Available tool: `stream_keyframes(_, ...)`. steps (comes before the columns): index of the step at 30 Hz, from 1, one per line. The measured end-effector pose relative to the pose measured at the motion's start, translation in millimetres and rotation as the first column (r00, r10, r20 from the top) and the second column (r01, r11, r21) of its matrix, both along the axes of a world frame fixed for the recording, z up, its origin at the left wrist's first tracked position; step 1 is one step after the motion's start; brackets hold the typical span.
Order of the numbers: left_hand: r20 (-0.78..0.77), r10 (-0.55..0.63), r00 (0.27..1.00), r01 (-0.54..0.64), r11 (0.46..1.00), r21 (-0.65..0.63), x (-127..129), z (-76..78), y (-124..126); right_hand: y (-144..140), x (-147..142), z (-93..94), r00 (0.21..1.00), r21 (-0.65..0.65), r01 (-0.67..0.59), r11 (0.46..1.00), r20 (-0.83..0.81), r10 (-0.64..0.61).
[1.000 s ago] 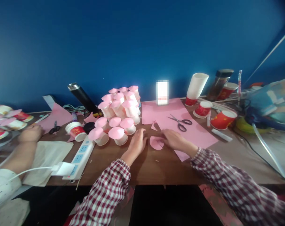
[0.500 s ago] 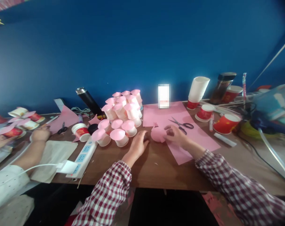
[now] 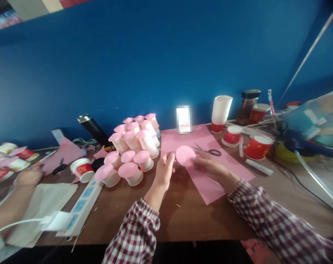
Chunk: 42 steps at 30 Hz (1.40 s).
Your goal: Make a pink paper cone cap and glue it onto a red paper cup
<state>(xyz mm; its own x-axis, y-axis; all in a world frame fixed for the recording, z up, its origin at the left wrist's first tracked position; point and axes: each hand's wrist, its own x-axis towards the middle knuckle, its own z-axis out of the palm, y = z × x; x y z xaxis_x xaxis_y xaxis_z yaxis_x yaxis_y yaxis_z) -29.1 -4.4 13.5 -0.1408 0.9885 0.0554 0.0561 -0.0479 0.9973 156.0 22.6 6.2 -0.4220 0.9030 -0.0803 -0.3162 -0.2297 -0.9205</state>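
A round pink paper disc [image 3: 185, 156] is above the table between my hands. My right hand [image 3: 210, 165], smeared by motion, has its fingers at the disc's right edge and appears to grip it. My left hand [image 3: 164, 170] is just left of the disc, thumb raised and fingers apart, with nothing in it. Behind the disc, dark-handled scissors [image 3: 214, 151] lie on a large pink paper sheet [image 3: 207, 183]. To the left of my left hand stand several white paper cups [image 3: 133, 179] topped with shallow pink paper cones, stacked higher at the back.
A white power strip [image 3: 84, 205] with a plugged charger lies at left. Another person's hand [image 3: 29, 178] rests near pink paper and scissors. At right are a white cup stack [image 3: 221, 110], red cups [image 3: 258, 147], a white tube [image 3: 259, 167] and a cable.
The pink disc has come up and now faces the camera more squarely. My left hand has turned thumb-up beside it. The whole view has shifted slightly, and the scene sits further left.
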Motion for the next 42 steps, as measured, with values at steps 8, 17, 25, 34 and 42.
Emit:
stream_keyframes(8,0.369,-0.03,0.929,0.1,0.98,-0.171,13,-6.7,13,1,0,-0.2,0.996,-0.015,0.016,1.0,0.092,-0.014)
stream_keyframes(17,0.156,0.01,0.988,0.002,0.997,-0.075,9,-20.1,10,2,-1,-1.5,0.982,-0.011,-0.014,1.0,0.187,0.016)
stream_keyframes(25,0.275,0.022,0.961,0.017,0.99,-0.137,16,-17.3,6,1,-3,-2.9,0.983,-0.028,-0.011,1.0,0.182,0.016)
stream_keyframes(34,0.354,0.052,0.934,0.021,0.98,-0.198,22,-15.9,4,0,-7,-5.3,0.972,-0.017,0.092,0.996,0.219,-0.086)
stream_keyframes(42,0.393,0.045,0.918,0.043,0.977,-0.211,25,-17.1,4,2,-8,-9.8,0.969,0.017,0.118,0.993,0.215,-0.119)
